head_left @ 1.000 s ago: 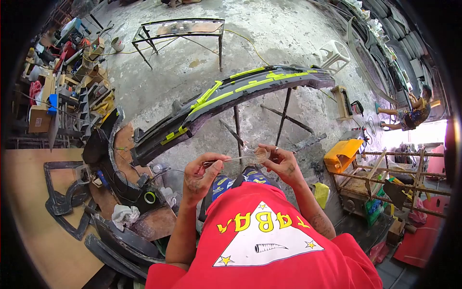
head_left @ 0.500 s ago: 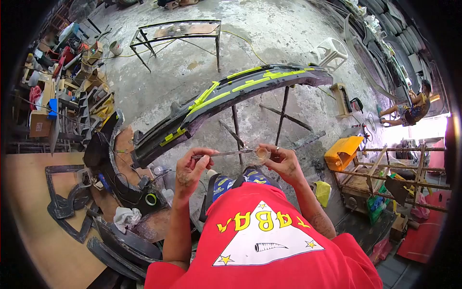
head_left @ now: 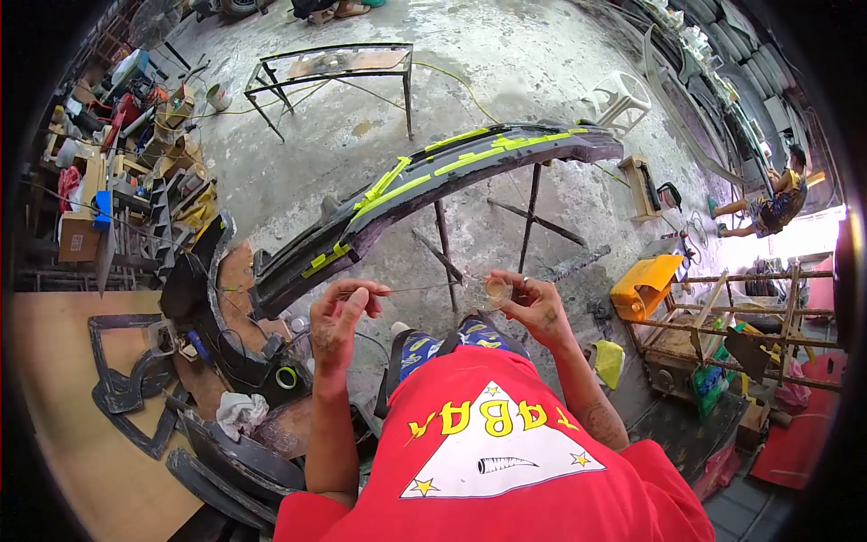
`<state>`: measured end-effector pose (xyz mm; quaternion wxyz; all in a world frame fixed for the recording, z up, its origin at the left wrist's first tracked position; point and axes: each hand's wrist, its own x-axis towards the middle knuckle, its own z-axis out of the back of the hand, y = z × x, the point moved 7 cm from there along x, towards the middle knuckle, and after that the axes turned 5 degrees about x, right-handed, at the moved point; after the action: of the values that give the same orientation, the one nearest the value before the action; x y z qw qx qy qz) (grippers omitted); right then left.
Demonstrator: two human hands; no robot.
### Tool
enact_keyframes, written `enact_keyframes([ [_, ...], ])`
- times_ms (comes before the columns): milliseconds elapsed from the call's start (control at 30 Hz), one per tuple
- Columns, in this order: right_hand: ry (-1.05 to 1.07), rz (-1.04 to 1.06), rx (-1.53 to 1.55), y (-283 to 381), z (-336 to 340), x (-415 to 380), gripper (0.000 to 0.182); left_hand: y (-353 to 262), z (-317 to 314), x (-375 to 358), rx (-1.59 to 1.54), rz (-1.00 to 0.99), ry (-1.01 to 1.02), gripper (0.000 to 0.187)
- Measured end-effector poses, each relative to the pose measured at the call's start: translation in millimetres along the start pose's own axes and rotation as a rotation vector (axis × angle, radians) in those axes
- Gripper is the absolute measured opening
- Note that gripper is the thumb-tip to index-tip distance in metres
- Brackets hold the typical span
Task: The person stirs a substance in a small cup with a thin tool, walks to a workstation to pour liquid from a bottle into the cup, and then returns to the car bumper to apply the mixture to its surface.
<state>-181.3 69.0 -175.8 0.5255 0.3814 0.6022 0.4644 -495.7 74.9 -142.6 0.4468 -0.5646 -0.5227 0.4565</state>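
Observation:
My left hand point(head_left: 340, 312) is closed on the end of a thin flat metal-looking strip point(head_left: 423, 289), fingers pinched. The strip points right, its far tip close to a small clear plastic cup point(head_left: 492, 289). My right hand point(head_left: 535, 307) grips that cup by its side between thumb and fingers; brownish stuff shows inside it. Beyond both hands lies a long dark car bumper point(head_left: 397, 203) with strips of yellow-green tape point(head_left: 388, 191), resting on a metal stand point(head_left: 531, 217).
A low metal frame table point(head_left: 330, 63) and a white plastic stool point(head_left: 621, 98) stand farther off. Clutter fills the left side. At right are a rusty metal rack point(head_left: 759, 312), a yellow container point(head_left: 643, 289) and a seated person point(head_left: 777, 203). Black trim pieces point(head_left: 126, 388) lie on a board at left.
My left hand has shifted slightly left, drawing the strip back a little from the cup. The strip has turned and now shows its narrow edge. My right hand stays nearly in place.

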Motion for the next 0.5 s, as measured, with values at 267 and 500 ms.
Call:
enact_keyframes([
  [267,0.008,0.021,0.108,1,-12,0,0.043,68,-10,4,-0.211,0.339,-0.086,0.021],
  [500,0.084,0.031,0.070,5,11,17,0.040,94,19,-23,-0.373,0.360,-0.227,0.021],
])
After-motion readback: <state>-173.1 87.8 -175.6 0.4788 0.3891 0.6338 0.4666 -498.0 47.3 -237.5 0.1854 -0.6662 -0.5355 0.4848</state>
